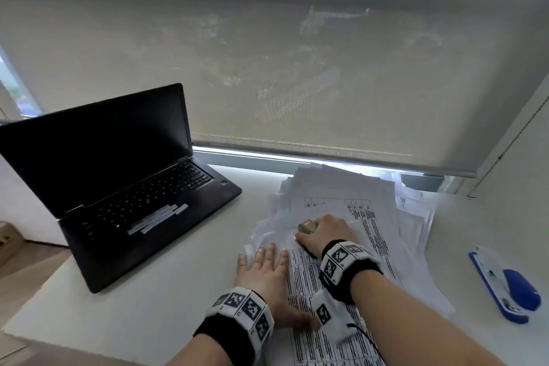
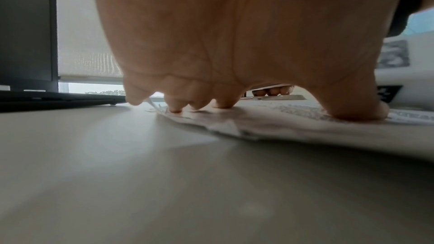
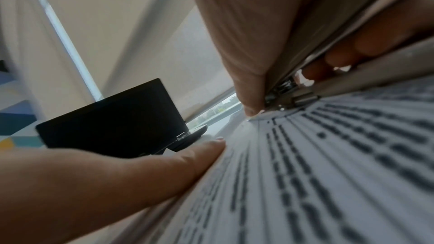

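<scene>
A messy stack of printed sheets (image 1: 341, 196) lies on the white desk (image 1: 166, 273). My left hand (image 1: 264, 267) lies flat with straight fingers and presses the stack's left edge; in the left wrist view its fingertips (image 2: 175, 109) touch the paper (image 2: 258, 123). My right hand (image 1: 326, 233) grips a small grey metal stapler (image 1: 306, 226) at the corner of the top sheet. In the right wrist view the thumb (image 3: 237, 53) lies on top of the stapler (image 3: 285, 88), whose nose sits over the sheet (image 3: 328, 155), with the other fingers curled behind it.
An open black laptop (image 1: 118, 172) with a dark screen stands to the left, with silver strips of staples (image 1: 157, 218) on its keyboard. A blue and white stapler (image 1: 511, 288) lies opened out at the desk's right. A lowered window blind (image 1: 297, 68) hangs behind the desk.
</scene>
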A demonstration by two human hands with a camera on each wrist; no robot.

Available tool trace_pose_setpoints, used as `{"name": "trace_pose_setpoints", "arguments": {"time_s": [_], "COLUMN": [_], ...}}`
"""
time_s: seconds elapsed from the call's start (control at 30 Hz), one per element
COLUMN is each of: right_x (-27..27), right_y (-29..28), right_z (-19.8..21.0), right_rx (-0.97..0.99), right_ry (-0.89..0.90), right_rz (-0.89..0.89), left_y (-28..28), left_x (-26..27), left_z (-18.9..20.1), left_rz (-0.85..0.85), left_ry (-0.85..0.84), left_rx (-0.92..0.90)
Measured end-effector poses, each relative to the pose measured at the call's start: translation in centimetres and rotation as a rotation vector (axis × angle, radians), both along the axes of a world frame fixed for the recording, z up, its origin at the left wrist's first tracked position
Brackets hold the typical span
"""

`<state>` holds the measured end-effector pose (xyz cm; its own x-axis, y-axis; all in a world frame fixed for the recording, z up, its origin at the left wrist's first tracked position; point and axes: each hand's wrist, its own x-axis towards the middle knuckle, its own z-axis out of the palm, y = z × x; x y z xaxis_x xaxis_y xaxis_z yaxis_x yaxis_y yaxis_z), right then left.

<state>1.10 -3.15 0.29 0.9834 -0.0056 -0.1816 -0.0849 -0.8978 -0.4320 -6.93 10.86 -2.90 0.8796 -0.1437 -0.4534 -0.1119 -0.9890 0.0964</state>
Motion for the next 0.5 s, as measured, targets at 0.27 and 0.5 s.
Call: {"name": "trace_pose_setpoints", "arguments": {"time_s": [0.27, 0.5], "right_x": [0.4, -1.0], "right_y": [-1.1, -1.8], "right_z": [1.1, 0.3], "right_rx": [0.311, 0.235], "right_ry": [-0.009, 0.069], "right_rz": [-0.193, -0.023], "left_y": [0.8, 2.0], "left_x": [-0.1, -0.7], "left_z": [-0.2, 0.6], "left_rz": [-0.001, 0.064], "left_ry": [0.015, 0.027], "left_rx": [-0.066, -0.025]}}
